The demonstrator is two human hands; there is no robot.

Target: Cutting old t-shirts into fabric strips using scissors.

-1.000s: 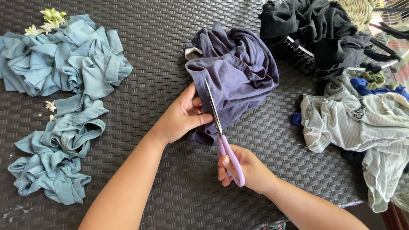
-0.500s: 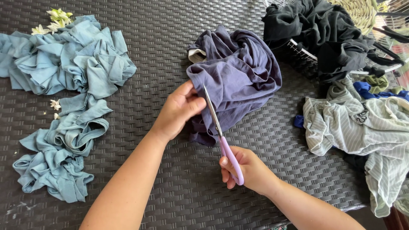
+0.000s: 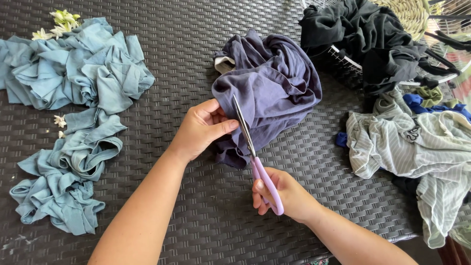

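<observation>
A crumpled purple-blue garment (image 3: 274, 88) lies on the dark woven table (image 3: 196, 206). My left hand (image 3: 203, 128) pinches its near edge between thumb and fingers. My right hand (image 3: 282, 194) grips the lilac handles of a pair of scissors (image 3: 255, 157). The steel blades point away from me and lie into the cloth just right of my left thumb. Whether the blades are apart is hard to tell.
Light blue cloth strips (image 3: 73, 68) are heaped at the left, with more (image 3: 68, 181) nearer me. Small white flowers (image 3: 61, 18) sit at the far left. A black garment (image 3: 363, 39) drapes a wire basket at the back right. A pale striped garment (image 3: 417, 147) lies at the right edge.
The scissors have slid a little farther into the cloth. My left hand has kept its pinch on the garment's edge.
</observation>
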